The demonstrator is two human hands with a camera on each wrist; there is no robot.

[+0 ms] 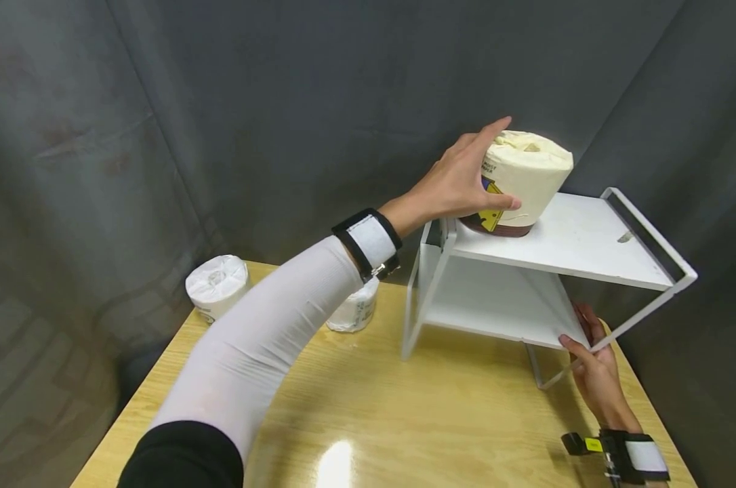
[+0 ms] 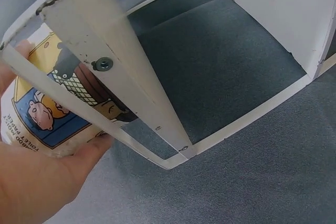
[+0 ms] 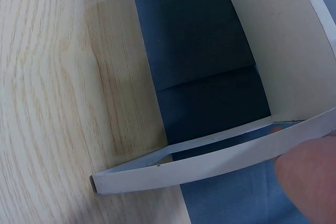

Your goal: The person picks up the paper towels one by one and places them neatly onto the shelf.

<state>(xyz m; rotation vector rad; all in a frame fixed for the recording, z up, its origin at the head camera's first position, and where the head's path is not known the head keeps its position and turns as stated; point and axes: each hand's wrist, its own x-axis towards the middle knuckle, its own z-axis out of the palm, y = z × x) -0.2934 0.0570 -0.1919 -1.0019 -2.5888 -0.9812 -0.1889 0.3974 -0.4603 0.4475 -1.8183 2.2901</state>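
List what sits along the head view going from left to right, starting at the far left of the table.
White toilet roll → second white roll, partly hidden behind the sleeve → left hand → wrapped toilet roll that it grips on the white rack's top shelf → right hand holding the rack's lower front corner.

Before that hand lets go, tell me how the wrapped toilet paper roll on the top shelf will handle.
The toilet paper roll is probably light: the left hand grips it alone. It stands on its flat end, so rolling looks unlikely. Its paper wrapper likely dents if squeezed.
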